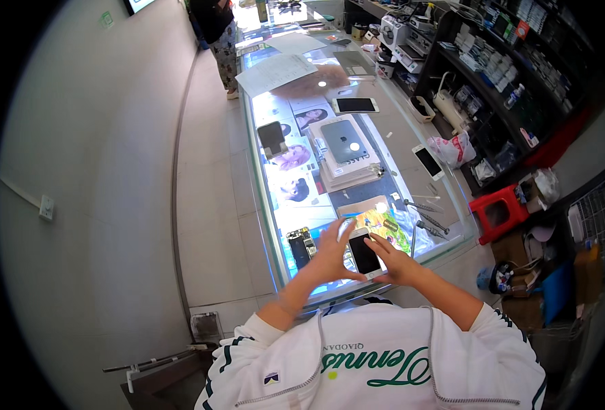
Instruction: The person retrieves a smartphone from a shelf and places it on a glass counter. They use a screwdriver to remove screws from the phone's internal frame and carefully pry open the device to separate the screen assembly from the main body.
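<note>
So there's a white phone (365, 256) with a dark screen right at the near edge of the bench (256, 179), between both hands. The right hand (397, 262) has it by the right side, fingers lapping over the screen. The left hand (330, 254) makes a wide C round the other side, thumb by the bottom edge, fingers up near the top left. It's kinda blurry, so can't tell if that one's really gripping, or if the phone is off the glass.

Just left of the left hand is an opened-up phone (301, 248), guts showing. Past the right hand, a few screwdrivers (431, 220) lie beside a colourful sheet (395, 225). Further back, a grey tablet (344, 141) sits on a white box (347, 176).
</note>
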Motion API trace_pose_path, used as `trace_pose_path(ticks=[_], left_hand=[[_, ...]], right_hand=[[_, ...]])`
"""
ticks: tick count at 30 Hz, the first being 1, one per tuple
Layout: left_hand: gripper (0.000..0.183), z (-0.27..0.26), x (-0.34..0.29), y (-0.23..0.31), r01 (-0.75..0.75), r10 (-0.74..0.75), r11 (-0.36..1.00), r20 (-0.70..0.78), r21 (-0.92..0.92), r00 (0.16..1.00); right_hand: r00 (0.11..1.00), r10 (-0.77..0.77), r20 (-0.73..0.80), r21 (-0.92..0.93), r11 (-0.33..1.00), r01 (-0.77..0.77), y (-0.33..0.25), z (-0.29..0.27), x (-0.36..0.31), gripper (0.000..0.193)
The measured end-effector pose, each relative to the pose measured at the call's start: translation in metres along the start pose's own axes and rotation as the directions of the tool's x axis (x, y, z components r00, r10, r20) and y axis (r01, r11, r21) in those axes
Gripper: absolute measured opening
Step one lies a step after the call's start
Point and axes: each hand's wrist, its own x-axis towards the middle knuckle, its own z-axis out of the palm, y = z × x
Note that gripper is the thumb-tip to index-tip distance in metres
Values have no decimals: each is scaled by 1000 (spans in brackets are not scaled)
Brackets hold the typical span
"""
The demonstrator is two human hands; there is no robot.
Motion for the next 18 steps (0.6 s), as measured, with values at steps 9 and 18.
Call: trace_pose_path(ticks=[9, 18], left_hand=[[26, -50, -50, -14, 31, -97, 981, -349, -192, 932], [96, 34, -26, 4, 190, -139, 950, -210, 247, 968]], right_hand=[[988, -59, 139, -107, 991, 75, 8, -14, 15, 90], [975, -203, 90, 64, 978, 198, 18, -13, 23, 90]])
